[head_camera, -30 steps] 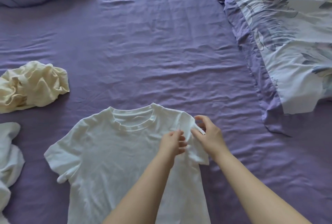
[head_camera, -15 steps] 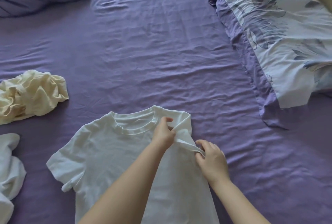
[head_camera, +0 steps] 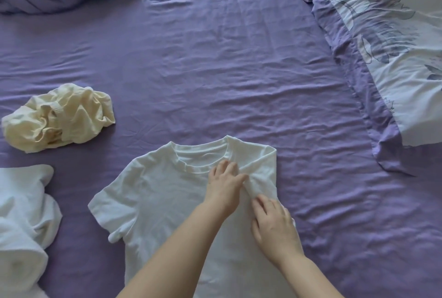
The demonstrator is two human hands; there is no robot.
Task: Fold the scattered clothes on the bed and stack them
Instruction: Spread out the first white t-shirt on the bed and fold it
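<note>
White T-shirt [head_camera: 167, 202] lies flat, front up, on the purple bed sheet [head_camera: 227, 70], right sleeve folded inward over the chest. Left hand [head_camera: 224, 185] presses beside the collar, fingers extended and slightly spread. Right hand [head_camera: 275, 228] rests on the folded sleeve edge, fingers straight and close together. Crumpled cream garment [head_camera: 59, 118] and white garment [head_camera: 24, 221] lie to the left, apart from the shirt.

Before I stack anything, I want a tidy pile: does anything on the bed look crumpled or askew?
Yes. The cream crumpled garment lies bunched at left, and a white bundled cloth sits unfolded below it. The white cotton T-shirt is only half folded, right sleeve tucked in.
</note>
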